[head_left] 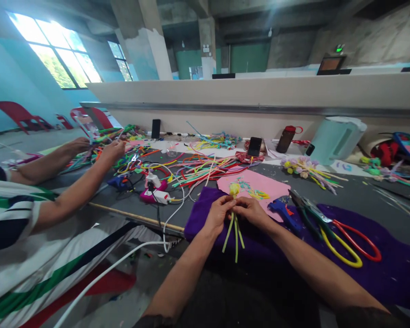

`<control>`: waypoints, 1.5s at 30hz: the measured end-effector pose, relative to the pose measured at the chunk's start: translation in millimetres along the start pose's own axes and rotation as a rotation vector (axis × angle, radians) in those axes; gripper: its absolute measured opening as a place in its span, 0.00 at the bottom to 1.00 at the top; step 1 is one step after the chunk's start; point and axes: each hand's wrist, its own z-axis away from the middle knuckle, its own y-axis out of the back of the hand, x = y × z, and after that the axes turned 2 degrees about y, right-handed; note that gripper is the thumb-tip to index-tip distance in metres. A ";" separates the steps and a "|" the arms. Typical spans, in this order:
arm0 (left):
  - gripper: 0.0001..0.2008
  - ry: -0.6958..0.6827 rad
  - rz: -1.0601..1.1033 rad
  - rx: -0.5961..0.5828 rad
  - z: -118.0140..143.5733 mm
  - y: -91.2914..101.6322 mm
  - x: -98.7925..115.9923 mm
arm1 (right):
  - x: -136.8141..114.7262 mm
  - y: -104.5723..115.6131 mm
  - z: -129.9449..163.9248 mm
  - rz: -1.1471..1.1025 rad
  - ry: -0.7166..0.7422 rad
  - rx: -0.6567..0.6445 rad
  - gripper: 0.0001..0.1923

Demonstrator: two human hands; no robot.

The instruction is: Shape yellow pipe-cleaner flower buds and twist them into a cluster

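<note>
Over purple cloth (379, 255) on worktop (355, 196), our left hand (218, 214) & right hand (251, 210) meet. Both grips pinch green stems (235, 234) w/ yellow flower (234, 188). Pliers (314, 216) lie right.

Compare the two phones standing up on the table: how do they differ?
The left phone stands nearly upright against the wall; the right phone leans back, tilted. The left one sits farther back; the right one is nearer and looks larger. Both are dark with blank screens.
</note>
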 end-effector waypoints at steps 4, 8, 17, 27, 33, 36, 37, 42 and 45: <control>0.18 -0.041 -0.277 -0.167 -8.5 3.0 23.2 | -5.3 6.6 -1.6 -0.112 -0.119 0.077 0.14; 0.15 -0.433 -0.872 0.064 -38.6 10.3 60.3 | -4.5 13.1 -5.2 -0.161 -0.151 0.183 0.16; 0.28 -0.212 -1.519 0.373 -98.6 16.5 52.4 | -3.6 15.2 -7.8 -0.141 -0.154 0.166 0.14; 0.21 -0.548 -1.351 0.371 -97.7 17.6 55.0 | -7.8 18.4 -11.0 -0.172 -0.138 0.169 0.13; 0.15 -0.345 -0.655 -0.127 -83.1 -22.7 66.2 | -14.3 26.7 -16.0 -0.308 -0.160 0.220 0.11; 0.16 -0.142 -0.395 -0.246 -78.0 -26.8 53.9 | -17.5 27.4 -17.1 -0.354 -0.203 0.221 0.12; 0.16 -0.101 -0.329 -0.238 -77.1 -25.9 48.9 | -18.2 27.0 -17.0 -0.356 -0.210 0.213 0.12; 0.16 -0.048 -0.166 -0.337 -72.2 -24.4 38.6 | -18.0 26.0 -15.7 -0.358 -0.174 0.176 0.12; 0.15 0.005 -0.121 -0.387 -67.0 -28.5 41.9 | -16.2 27.3 -15.5 -0.372 -0.159 0.167 0.13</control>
